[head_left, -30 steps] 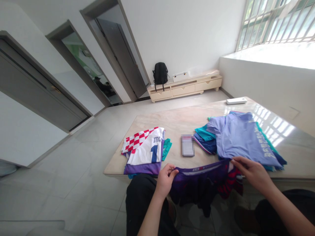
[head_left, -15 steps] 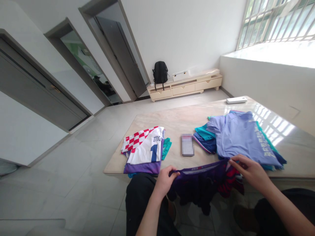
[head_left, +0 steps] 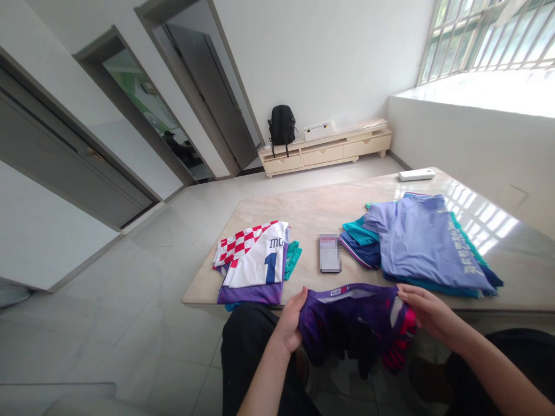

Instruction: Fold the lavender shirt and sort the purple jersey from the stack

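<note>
A dark purple garment with red-pink striped parts, which looks like a jersey (head_left: 347, 318), hangs between my hands at the table's front edge. My left hand (head_left: 295, 320) is closed on its left side, thumb on top. On the right side, my right hand (head_left: 422, 309) grips it near a white and pink patch. A pale waistband or collar strip with a small label faces up. Left of it lies a folded stack topped by a white jersey (head_left: 255, 268) with red checks and a blue 1. To the right lies a pile topped by a lavender shirt (head_left: 425, 242).
A blurred phone-like rectangle (head_left: 330, 253) lies on the marble-look table (head_left: 299, 211) between the piles. At the far right corner sits a white oblong device (head_left: 416, 174). Beyond, a black backpack (head_left: 282, 125) stands on a low cabinet (head_left: 325, 157). My knee (head_left: 245, 335) touches the front edge.
The purple garment has been turned so more of its upper side and label shows. Both hands have shifted from fingertip pinches to fuller grips on its sides. The piles have not moved.
</note>
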`<control>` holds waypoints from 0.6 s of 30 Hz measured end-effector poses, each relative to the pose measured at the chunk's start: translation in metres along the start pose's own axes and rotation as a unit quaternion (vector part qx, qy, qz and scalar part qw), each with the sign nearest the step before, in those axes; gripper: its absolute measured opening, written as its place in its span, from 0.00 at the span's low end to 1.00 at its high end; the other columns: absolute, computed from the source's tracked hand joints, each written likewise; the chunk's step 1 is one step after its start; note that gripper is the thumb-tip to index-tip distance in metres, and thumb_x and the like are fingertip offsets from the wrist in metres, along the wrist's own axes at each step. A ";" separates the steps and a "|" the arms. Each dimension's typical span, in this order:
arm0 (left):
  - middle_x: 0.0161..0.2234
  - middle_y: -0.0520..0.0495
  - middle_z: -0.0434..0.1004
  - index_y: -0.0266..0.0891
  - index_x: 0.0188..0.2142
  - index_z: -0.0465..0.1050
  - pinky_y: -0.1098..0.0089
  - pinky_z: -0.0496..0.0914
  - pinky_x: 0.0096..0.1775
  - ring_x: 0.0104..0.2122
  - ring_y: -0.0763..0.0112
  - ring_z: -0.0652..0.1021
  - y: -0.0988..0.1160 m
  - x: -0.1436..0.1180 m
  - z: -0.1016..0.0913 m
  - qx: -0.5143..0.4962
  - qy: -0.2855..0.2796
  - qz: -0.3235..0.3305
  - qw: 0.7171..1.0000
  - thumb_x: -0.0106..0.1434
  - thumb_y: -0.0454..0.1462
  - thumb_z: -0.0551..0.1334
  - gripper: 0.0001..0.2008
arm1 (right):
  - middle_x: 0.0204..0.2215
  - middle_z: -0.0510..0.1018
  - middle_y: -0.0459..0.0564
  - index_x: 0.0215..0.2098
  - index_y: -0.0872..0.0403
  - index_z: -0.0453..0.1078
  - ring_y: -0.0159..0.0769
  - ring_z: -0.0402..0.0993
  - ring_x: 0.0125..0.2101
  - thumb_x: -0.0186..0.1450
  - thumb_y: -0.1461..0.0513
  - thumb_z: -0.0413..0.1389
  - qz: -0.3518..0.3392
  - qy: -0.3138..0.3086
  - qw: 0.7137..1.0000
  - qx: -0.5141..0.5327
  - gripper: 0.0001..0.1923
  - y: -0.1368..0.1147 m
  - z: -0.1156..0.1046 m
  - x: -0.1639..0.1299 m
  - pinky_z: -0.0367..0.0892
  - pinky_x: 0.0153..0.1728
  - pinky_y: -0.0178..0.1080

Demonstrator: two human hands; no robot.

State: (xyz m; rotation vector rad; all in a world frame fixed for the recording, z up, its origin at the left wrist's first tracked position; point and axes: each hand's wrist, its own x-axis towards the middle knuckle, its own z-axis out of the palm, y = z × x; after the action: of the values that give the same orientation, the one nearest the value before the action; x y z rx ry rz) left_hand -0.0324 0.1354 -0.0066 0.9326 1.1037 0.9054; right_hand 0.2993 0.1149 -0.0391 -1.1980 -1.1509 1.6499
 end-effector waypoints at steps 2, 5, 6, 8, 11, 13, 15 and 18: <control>0.33 0.40 0.83 0.35 0.40 0.79 0.64 0.76 0.36 0.32 0.60 0.82 0.001 -0.003 0.004 -0.107 -0.025 -0.026 0.994 0.62 0.58 0.65 0.27 | 0.22 0.67 0.42 0.33 0.52 0.64 0.26 0.57 0.19 0.66 0.43 0.57 -0.002 -0.004 1.000 0.029 0.22 0.001 0.006 -0.001 0.55 0.21 0.32; 0.35 0.41 0.84 0.36 0.39 0.80 0.65 0.75 0.39 0.34 0.61 0.83 -0.006 -0.006 0.015 -0.146 -0.055 -0.025 0.987 0.56 0.54 0.73 0.24 | 0.20 0.66 0.41 0.31 0.53 0.64 0.25 0.55 0.18 0.64 0.43 0.60 -0.002 -0.031 0.998 0.053 0.23 0.003 0.020 0.000 0.53 0.21 0.31; 0.35 0.42 0.84 0.35 0.39 0.80 0.67 0.75 0.39 0.34 0.62 0.82 -0.011 -0.006 0.020 -0.141 -0.068 -0.023 0.987 0.55 0.52 0.75 0.23 | 0.19 0.66 0.41 0.30 0.54 0.64 0.25 0.56 0.18 0.64 0.43 0.60 0.000 -0.044 0.998 0.053 0.23 0.005 0.026 0.000 0.53 0.22 0.31; 0.35 0.42 0.83 0.34 0.39 0.80 0.71 0.72 0.37 0.32 0.68 0.80 -0.020 -0.006 0.029 -0.115 -0.090 -0.014 0.989 0.55 0.48 0.76 0.21 | 0.18 0.68 0.42 0.28 0.55 0.67 0.26 0.59 0.19 0.64 0.44 0.62 0.005 -0.072 0.996 0.044 0.23 0.010 0.040 0.003 0.55 0.23 0.32; 0.31 0.44 0.83 0.32 0.39 0.81 0.74 0.68 0.32 0.27 0.72 0.77 -0.033 -0.004 0.041 -0.038 -0.092 0.012 0.995 0.57 0.47 0.75 0.19 | 0.18 0.72 0.45 0.29 0.57 0.72 0.27 0.63 0.20 0.63 0.46 0.64 0.007 -0.095 0.995 0.018 0.22 0.023 0.061 0.009 0.57 0.25 0.32; 0.31 0.44 0.83 0.32 0.38 0.82 0.72 0.68 0.33 0.28 0.70 0.77 -0.037 -0.003 0.045 0.033 -0.077 0.043 0.996 0.59 0.47 0.73 0.18 | 0.17 0.72 0.45 0.29 0.58 0.73 0.27 0.64 0.19 0.61 0.45 0.65 0.005 -0.091 0.996 0.002 0.24 0.033 0.071 0.016 0.57 0.24 0.32; 0.32 0.44 0.83 0.32 0.37 0.83 0.71 0.68 0.35 0.30 0.68 0.77 -0.039 -0.001 0.046 0.104 -0.059 0.079 0.990 0.61 0.45 0.71 0.16 | 0.17 0.72 0.44 0.29 0.58 0.74 0.27 0.63 0.18 0.59 0.44 0.66 -0.002 -0.080 0.997 -0.015 0.25 0.040 0.076 0.022 0.56 0.23 0.32; 0.29 0.47 0.81 0.33 0.34 0.82 0.72 0.67 0.33 0.28 0.69 0.75 -0.038 0.000 0.044 0.199 -0.023 0.125 0.972 0.63 0.43 0.69 0.13 | 0.16 0.71 0.44 0.27 0.59 0.74 0.27 0.63 0.19 0.60 0.44 0.65 -0.020 -0.061 0.997 -0.047 0.25 0.045 0.077 0.028 0.55 0.23 0.32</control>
State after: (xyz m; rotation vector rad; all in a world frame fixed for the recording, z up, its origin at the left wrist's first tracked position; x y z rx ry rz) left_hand 0.0153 0.1156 -0.0341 1.4429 1.1683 0.8740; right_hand 0.2143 0.1112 -0.0784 -1.1372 -1.3321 1.6748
